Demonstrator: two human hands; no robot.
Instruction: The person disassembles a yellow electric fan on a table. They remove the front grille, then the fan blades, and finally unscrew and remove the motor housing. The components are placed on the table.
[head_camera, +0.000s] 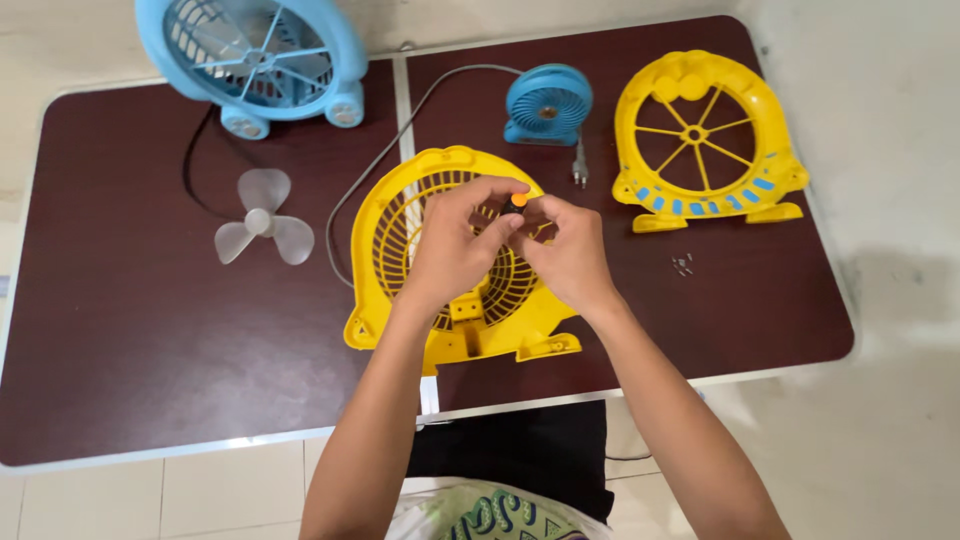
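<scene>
From the head camera, looking straight down: both hands meet over the middle of the dark brown desk (150, 330), and between them sits a small black part with an orange cap (517, 202), perhaps a knob or switch. The left hand (455, 245) is closed around it from the left, thumb and forefinger pinching at the cap, while the right hand (570, 255) curls in from the other side, fingertips pressed to the same piece, so the two share one fine grip. They hover directly above the yellow rear fan grille (400, 215), which lies flat on the desk, likely so the part stays close to where it belongs. A grey power cord (400, 135) runs from under the grille up the desk, its plug (579, 172) lying loose. The yellow front fan frame (700, 140) lies apart at the right, with a few tiny screws (683, 264) just below it, kept within reach. At the left, the translucent fan blade (262, 222) rests alone. Farther back stand a light blue fan housing (255, 60) and a small blue motor unit (547, 104).
</scene>
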